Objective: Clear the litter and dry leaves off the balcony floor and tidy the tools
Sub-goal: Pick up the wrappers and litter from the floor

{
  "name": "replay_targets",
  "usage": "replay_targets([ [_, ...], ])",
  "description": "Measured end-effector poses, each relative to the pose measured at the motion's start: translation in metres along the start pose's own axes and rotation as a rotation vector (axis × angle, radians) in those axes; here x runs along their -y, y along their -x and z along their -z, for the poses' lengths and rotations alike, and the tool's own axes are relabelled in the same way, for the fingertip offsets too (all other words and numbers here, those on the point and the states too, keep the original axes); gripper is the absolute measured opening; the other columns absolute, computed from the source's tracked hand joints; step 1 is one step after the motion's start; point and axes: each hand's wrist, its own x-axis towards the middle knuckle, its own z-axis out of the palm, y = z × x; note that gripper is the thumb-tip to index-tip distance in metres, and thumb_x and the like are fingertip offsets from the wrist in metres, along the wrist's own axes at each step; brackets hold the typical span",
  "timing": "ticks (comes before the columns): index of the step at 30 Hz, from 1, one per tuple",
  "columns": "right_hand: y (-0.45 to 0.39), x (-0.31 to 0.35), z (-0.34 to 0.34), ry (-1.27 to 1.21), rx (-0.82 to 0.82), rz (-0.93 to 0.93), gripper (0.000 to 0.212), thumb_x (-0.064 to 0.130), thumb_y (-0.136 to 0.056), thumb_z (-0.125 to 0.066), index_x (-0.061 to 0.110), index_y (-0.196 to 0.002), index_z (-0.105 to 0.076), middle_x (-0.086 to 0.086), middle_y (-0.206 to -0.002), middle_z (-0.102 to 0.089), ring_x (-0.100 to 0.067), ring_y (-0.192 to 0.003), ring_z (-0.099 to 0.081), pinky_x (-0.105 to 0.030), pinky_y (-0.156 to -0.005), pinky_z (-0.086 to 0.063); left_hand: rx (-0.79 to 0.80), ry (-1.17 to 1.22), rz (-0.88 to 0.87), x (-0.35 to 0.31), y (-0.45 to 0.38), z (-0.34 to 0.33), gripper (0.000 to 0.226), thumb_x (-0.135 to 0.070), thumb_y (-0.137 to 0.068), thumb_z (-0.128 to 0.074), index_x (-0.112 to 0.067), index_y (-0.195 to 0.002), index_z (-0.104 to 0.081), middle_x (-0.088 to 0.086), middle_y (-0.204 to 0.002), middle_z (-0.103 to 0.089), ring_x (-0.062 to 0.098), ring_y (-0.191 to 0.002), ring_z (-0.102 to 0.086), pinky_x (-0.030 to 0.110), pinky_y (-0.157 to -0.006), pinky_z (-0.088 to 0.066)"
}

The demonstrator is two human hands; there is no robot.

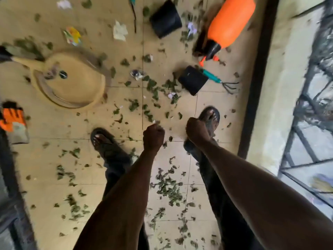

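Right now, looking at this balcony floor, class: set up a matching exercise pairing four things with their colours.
Things:
1. spray bottle
2. hand rake handle
3. dustpan
4. nearer plant pot

Colours:
A. black
B. tan
C. orange
D. teal

Pairs: 1-C, 2-D, 3-B, 4-A

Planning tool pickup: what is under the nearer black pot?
The teal hand rake runs beneath the nearer black pot; its handle end is covered. Leaves lie beside it. Anything else beneath is hidden.
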Motion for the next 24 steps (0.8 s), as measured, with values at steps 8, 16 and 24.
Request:
replay_targets([
  [8,-0.116,-0.075,-0.156,-0.075,0.021,-0.037,0.009,0.006,-0.088,-0.053,0.009,-0.084,-0.06,-0.012,-0.086,-0.067,-0.033,-0.077,-0.064,-0.033,-0.061,-0.048,0.039,-0.234,-0.32,0.048,-0.134,-0.135,0.037,-0.025,-0.092,-0.062,-0.016,-0.128,-0.061,0.01,-0.119,-0.068,0.029,-0.112,-0.061,0.036,-0.094,-0.048],
  [16,-0.102,-0.091,-0.199,0.005,-0.004,0.175,0.015,0.019,-0.097,-0.05,0.008,-0.107,-0.054,-0.015,-0.102,-0.058,-0.035,-0.075,-0.058,-0.037,-0.057,-0.045,0.091,-0.491,-0.614,0.056,-0.169,-0.15,0.02,-0.02,-0.097,-0.052,-0.013,-0.114,-0.059,0.012,-0.11,-0.064,0.036,-0.099,-0.063,0.041,-0.076,-0.049],
  [24,-0.146,-0.058,-0.214,0.325,0.206,0.458,0.067,-0.002,-0.086,-0.059,0.011,-0.147,-0.034,-0.015,-0.148,-0.033,-0.035,-0.125,-0.045,-0.041,-0.093,-0.047,-0.204,0.001,-0.418,0.116,-0.177,-0.098,0.009,-0.008,-0.091,-0.061,-0.006,-0.099,-0.064,0.012,-0.09,-0.069,0.025,-0.078,-0.067,0.028,-0.064,-0.051],
])
